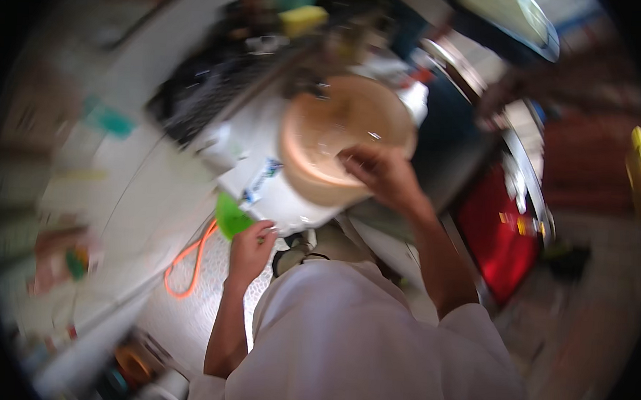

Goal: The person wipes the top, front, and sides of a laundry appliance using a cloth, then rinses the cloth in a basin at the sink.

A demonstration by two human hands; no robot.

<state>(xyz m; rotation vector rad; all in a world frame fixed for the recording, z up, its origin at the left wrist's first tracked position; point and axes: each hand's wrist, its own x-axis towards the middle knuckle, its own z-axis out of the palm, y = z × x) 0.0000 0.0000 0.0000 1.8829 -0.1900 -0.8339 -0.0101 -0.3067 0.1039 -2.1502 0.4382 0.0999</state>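
A round tan tub point(403, 143), with shiny spots inside, stands in front of me on a white surface point(312, 213). My right hand point(383, 173) is over the tub's near right rim, fingers bunched together and pointing inward. Whatever they pinch, if anything, is blurred. Lower and to the left, my left hand point(253, 248) is closed at the front edge of the white surface. Its fingertips hide anything they hold. Beside it are a bright green rounded thing point(231, 215) and a white packet with blue print point(262, 181).
Motion smears much of the view. Black plastic point(196, 85) and a yellow block point(303, 21) lie at the upper left. An orange loop point(199, 262) hangs left of my left hand. A red panel point(498, 235) stands to the right. Another person's hand point(501, 101) reaches in there.
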